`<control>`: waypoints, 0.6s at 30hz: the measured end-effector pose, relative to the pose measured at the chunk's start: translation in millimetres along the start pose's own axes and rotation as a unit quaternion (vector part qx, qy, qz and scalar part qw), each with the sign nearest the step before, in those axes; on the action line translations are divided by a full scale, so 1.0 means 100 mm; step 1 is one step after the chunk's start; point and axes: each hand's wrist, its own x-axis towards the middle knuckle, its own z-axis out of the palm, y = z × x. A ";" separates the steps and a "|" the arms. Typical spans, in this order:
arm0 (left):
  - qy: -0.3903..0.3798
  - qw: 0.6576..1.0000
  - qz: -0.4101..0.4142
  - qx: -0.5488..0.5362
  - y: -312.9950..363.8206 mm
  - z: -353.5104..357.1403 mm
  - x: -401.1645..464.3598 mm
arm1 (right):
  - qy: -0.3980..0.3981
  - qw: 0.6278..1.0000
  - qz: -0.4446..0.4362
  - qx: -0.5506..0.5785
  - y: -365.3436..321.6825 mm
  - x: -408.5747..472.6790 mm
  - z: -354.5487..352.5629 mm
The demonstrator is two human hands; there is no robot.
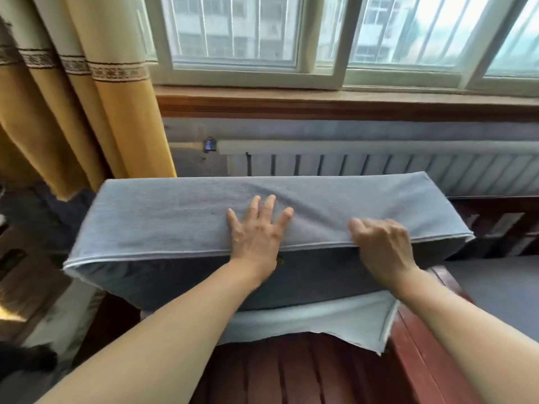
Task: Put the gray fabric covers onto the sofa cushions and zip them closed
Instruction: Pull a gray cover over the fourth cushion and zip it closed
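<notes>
Right now one long, block-shaped cushion (306, 275) lies across the middle of the view, resting on a dark red wooden sofa frame (423, 345). A gray fabric cover (163, 220) is drawn over its top; the cloth is pale blue-gray with a fine ribbed weave and a few soft creases running toward the far right corner. Its open edge, trimmed with a light hem, runs along the near top edge of the cushion from about 9 o'clock to 3 o'clock, and below that edge the darker gray side of the cushion shows uncovered. A lower flap of the same pale cloth hangs out beneath the cushion at about 5 o'clock, its corner draped over the red slats.

Both bare forearms reach in from the bottom of the view. The left hand (258, 231) lies flat on top of the cover near the centre, fingers spread and straight, pressing the cloth down. The right hand (382, 243), just to its 3 o'clock side, has its fingers curled over the hemmed edge and grips the cover there.

Counted: one cushion, one cover, two hands. Whether the edge carries a zipper cannot be told.

At 12 o'clock stand a radiator (379, 167) and a window (291, 33); a yellow curtain (87, 112) hangs at 10 o'clock.
</notes>
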 end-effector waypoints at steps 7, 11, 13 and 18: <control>0.021 0.999 -0.013 0.032 0.27 0.05 0.01 | 0.040 0.998 -0.055 0.012 0.21 -0.15 0.08; 0.021 0.998 0.052 -0.013 0.85 -0.01 0.17 | 0.066 0.997 0.046 -0.020 0.67 -0.23 0.03; 0.032 0.997 0.072 -0.012 1.19 0.00 0.28 | 0.043 0.993 0.101 -0.051 1.00 -0.33 0.00; 0.066 0.993 0.092 0.015 2.04 0.08 0.58 | -0.075 0.971 0.198 -0.107 1.82 -0.62 0.05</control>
